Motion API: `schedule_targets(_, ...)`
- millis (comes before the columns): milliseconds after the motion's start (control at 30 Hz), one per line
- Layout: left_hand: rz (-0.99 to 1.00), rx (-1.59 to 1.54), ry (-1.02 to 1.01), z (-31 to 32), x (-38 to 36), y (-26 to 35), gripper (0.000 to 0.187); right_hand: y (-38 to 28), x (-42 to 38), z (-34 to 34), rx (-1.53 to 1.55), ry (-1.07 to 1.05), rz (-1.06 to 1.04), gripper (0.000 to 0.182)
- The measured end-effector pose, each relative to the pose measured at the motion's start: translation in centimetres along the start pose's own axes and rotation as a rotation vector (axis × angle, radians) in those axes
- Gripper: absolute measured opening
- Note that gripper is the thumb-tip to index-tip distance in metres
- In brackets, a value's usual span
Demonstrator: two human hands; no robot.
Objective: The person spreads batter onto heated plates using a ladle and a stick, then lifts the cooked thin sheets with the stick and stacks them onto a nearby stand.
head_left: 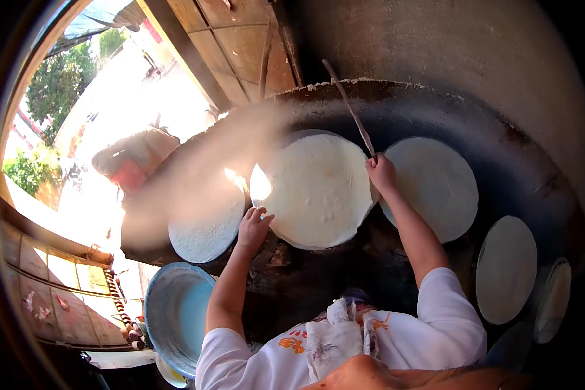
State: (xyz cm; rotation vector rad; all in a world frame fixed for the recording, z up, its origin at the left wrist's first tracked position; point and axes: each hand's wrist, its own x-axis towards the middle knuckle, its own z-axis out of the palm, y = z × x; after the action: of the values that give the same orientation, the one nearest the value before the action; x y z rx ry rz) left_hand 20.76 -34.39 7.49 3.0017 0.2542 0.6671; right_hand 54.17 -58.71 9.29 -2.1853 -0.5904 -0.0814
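Note:
A large pale round flatbread [322, 188] lies on a round plate in the middle of the dark curved counter. At its left edge is my left hand [255, 227], fingers bent together; what they grip is too small to tell. My right hand [381, 173] is closed around the lower end of a thin wooden stick [351, 110], which slants up and to the left. That hand is between the middle flatbread and another round sheet [435, 188] on the right. On the left lies one more white sheet [208, 224], partly under haze.
A blue basin [175, 318] with whitish liquid stands at the lower left. Two more thin rounds [507, 270] are at the right. The raised counter rim [383, 83] curves behind. Bright haze blurs the left side, where a wrapped bundle [136, 153] sits.

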Motion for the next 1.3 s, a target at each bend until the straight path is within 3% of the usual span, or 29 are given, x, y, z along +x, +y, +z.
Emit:
schedule_targets(100, 0.082, -0.009, -0.019, -2.0, 0.5, 2.0, 0.049, 2.0, 4.5, 1.2, -0.036, -0.001, -0.336, 0.026)
schedule_targets(167, -0.019, -0.039, 0.018, -2.1, 1.6, 1.5, 0.047, 3.7, 5.9, 4.1, -0.044, -0.008, -0.462, 0.028)
schedule_targets(267, -0.181, -0.086, 0.032, -1.3, 2.8, 1.4, 0.042, 0.4, 6.7, 3.3, -0.125, -0.325, -0.232, 0.025)
schedule_targets(333, -0.267, -0.1, 0.059, -0.8, 4.9, 0.8, 0.04, -1.1, 6.8, 3.6, -0.095, -0.358, -0.194, 0.027)
schedule_targets(400, -0.366, -0.104, 0.077, -0.8, 6.4, 0.4, 0.038, -4.7, 5.3, 2.1, -0.093, -0.249, -0.347, 0.018)
schedule_targets(500, -0.342, -0.023, 0.164, -0.7, 9.2, -1.5, 0.039, -10.1, 1.3, -0.7, -0.099, -0.128, -0.652, 0.014)
schedule_targets(533, -0.337, 0.006, 0.136, 0.8, 9.3, -4.2, 0.055, -12.1, -0.3, -2.0, -0.081, -0.106, -0.723, 0.014)
schedule_targets(567, -0.361, -0.09, 0.121, 2.2, 9.6, -6.9, 0.059, -13.7, -1.9, -3.0, -0.047, -0.062, -0.771, 0.017)
schedule_targets(667, -0.404, -1.099, 0.167, 3.8, 11.4, -14.0, 0.072, -16.8, -6.2, -6.7, 0.062, 0.011, -0.742, 0.02)
schedule_targets(733, -0.177, -1.284, 0.002, -1.6, 14.8, -9.8, 0.06, -18.0, -9.4, -10.9, 0.115, 0.086, -0.594, 0.025)
schedule_targets(800, -0.145, -1.185, -0.079, -2.8, 17.4, -7.2, 0.038, -16.6, -13.9, -14.4, 0.106, 0.159, -0.427, 0.024)
schedule_targets(900, -0.097, -1.084, -0.233, -3.6, 18.0, 1.7, 0.012, -15.1, -23.8, -19.9, 0.111, 0.29, 0.006, 0.02)
schedule_targets(1067, 0.375, -1.439, -0.512, -6.6, 16.2, 20.3, 0.01, -12.3, -42.8, -20.8, 0.022, 0.64, 0.47, 0.023)
schedule_targets(1133, 0.73, -1.362, -0.632, -8.4, 13.6, 27.2, 0.01, -13.0, -51.2, -19.9, -0.016, 0.824, 0.605, 0.022)
schedule_targets(1167, 0.867, -1.308, -0.683, -10.4, 10.7, 35.6, 0.01, -12.8, -57.2, -22.4, -0.004, 0.95, 0.698, 0.022)
schedule_targets(1267, 1.137, -1.273, -0.859, -15.1, 2.1, 52.1, 0.009, -14.3, -69.5, -25.2, -0.077, 1.246, 0.947, 0.022)
schedule_targets(1300, 1.174, -1.219, -0.918, -16.7, -1.6, 57.4, 0.01, -13.3, -74.4, -25.6, -0.088, 1.38, 0.916, 0.02)
